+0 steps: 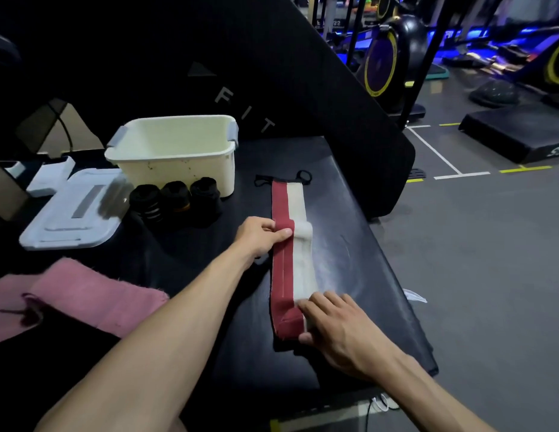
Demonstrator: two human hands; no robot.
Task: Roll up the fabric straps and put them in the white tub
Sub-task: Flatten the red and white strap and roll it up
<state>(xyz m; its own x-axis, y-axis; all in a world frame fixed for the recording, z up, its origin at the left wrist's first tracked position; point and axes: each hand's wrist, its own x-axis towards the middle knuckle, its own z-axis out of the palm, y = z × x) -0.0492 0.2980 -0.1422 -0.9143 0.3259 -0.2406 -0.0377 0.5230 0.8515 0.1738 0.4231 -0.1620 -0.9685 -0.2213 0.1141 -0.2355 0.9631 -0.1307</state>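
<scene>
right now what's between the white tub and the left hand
Three dark rolled straps stand in a row between the white tub and the left hand, seen in the head view.

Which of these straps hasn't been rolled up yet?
The red and white strap, flat on the black table under both hands. The three black straps beside the white tub are already tight rolls.

Dim foreground, blue backlight, wide-angle distortion.
</scene>
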